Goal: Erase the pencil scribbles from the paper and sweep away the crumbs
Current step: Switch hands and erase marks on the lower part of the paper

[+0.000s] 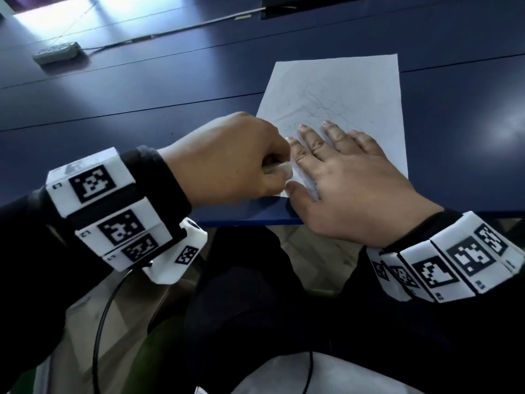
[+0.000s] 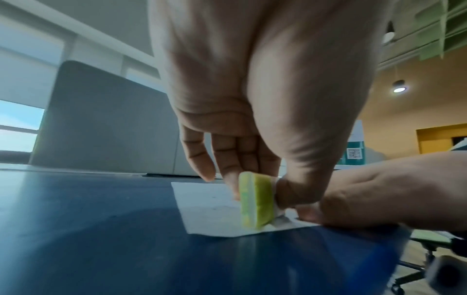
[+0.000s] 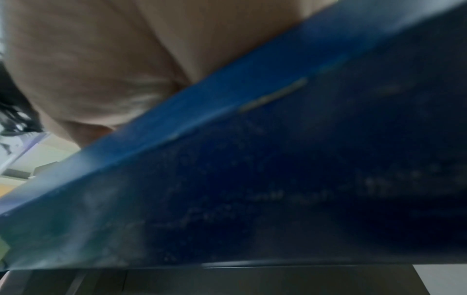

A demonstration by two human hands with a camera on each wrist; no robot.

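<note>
A white sheet of paper [image 1: 335, 89] with faint pencil scribbles [image 1: 321, 105] lies on the blue table near its front edge. My left hand [image 1: 227, 157] pinches a yellow-green and white eraser [image 2: 255, 201] between thumb and fingers, standing it on edge on the paper's [image 2: 207, 201] near left corner. In the head view only a pale sliver of the eraser [image 1: 279, 168] shows. My right hand [image 1: 341, 172] lies flat on the paper with straight, spread fingers, pressing it down right beside the eraser. In the right wrist view only the palm [image 3: 96, 59] and the table edge [image 3: 227, 95] show, blurred.
The blue table [image 1: 142, 89] stretches left and behind the paper. A grey power strip [image 1: 56, 52] with a cable [image 1: 181, 28] lies at the far left back. The table's front edge [image 1: 250, 221] runs just below my hands, with my dark-clothed lap beneath.
</note>
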